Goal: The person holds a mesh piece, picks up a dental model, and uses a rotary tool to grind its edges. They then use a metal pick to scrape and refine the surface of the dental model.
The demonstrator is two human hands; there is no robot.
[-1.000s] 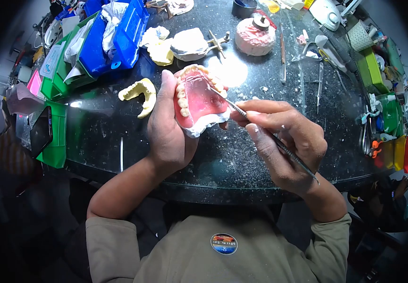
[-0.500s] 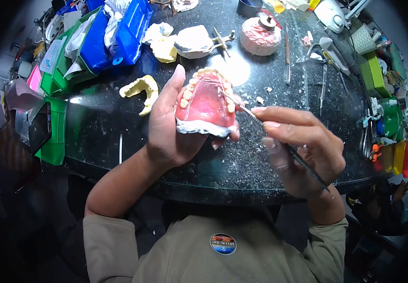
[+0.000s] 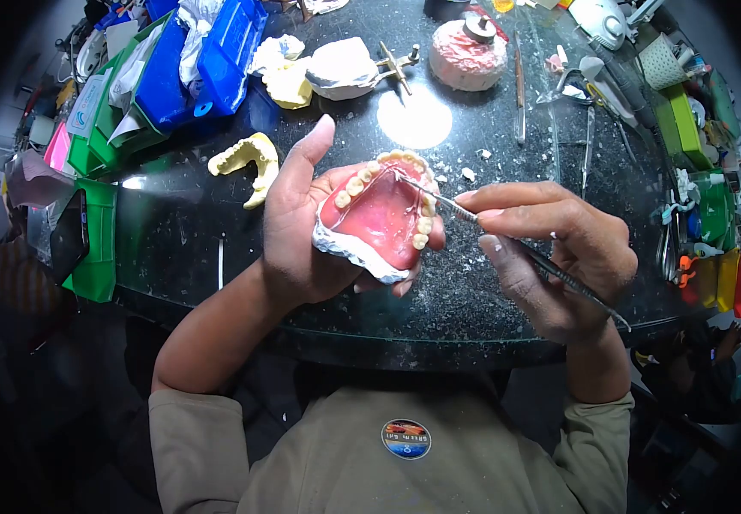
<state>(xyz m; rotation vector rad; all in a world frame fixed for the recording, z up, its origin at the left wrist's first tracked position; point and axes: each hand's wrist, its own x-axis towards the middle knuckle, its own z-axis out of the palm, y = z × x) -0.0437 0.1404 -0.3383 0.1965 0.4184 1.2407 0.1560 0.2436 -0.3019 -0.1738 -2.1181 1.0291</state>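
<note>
A pink denture model (image 3: 381, 214) with cream teeth and a white plaster edge rests in my left hand (image 3: 293, 227), its thumb sticking up and its fingertips showing at the model's right side. Between the thumb and fingers of my right hand (image 3: 559, 248) is a thin metal carving tool (image 3: 550, 267). The tool's tip touches the pink surface just behind the front teeth. Left of my left hand, a yellowish horseshoe-shaped tooth model (image 3: 255, 163) lies on the dark table.
Blue bins (image 3: 225, 64) and green bins (image 3: 100, 154) stand at the left. Behind the hands are a white plaster block (image 3: 343, 68) and a round pink-and-white block (image 3: 468, 62). Hand tools (image 3: 589, 141) lie to the right. White crumbs dot the table (image 3: 473, 300).
My left hand has turned and tilted the model clockwise and lowered it slightly. The tool's tip has moved from the right row of teeth to behind the front teeth.
</note>
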